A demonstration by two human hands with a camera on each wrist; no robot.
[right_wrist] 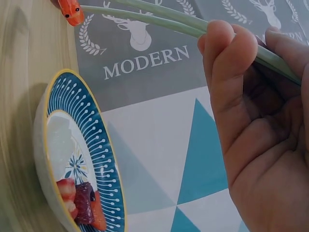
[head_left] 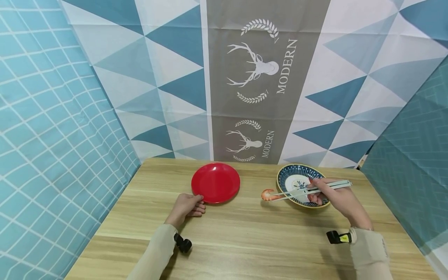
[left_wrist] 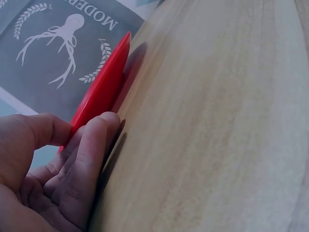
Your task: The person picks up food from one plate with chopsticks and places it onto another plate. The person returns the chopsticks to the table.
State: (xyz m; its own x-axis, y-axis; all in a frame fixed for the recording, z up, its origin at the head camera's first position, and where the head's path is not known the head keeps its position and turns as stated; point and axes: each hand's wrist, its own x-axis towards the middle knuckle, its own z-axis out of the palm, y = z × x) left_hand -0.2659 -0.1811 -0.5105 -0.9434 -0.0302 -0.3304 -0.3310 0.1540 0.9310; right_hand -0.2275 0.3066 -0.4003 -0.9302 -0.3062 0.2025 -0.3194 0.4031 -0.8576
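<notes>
My left hand [head_left: 189,206] pinches the near left rim of a round red plate [head_left: 215,182]; in the left wrist view the thumb is on top and curled fingers lie under its edge. My right hand [head_left: 337,196] holds pale green chopsticks [head_left: 334,185]. Between their tips hangs a curled orange shrimp [head_left: 268,195], left of a blue-and-white patterned bowl [head_left: 284,177] with a yellow rim. The right wrist view shows only part of the shrimp [right_wrist: 71,12], with black dots on it. Inside the bowl lie several small red, dark purple and orange pieces [right_wrist: 83,203], low on one side.
Both items stand near the back of a wood-grain table [head_left: 245,241]. A printed cloth wall [head_left: 252,77] rises behind it, with a blue tiled sheet [head_left: 52,116] at left and a teal sheet [head_left: 413,136] at right. Wood surface lies between plate and bowl.
</notes>
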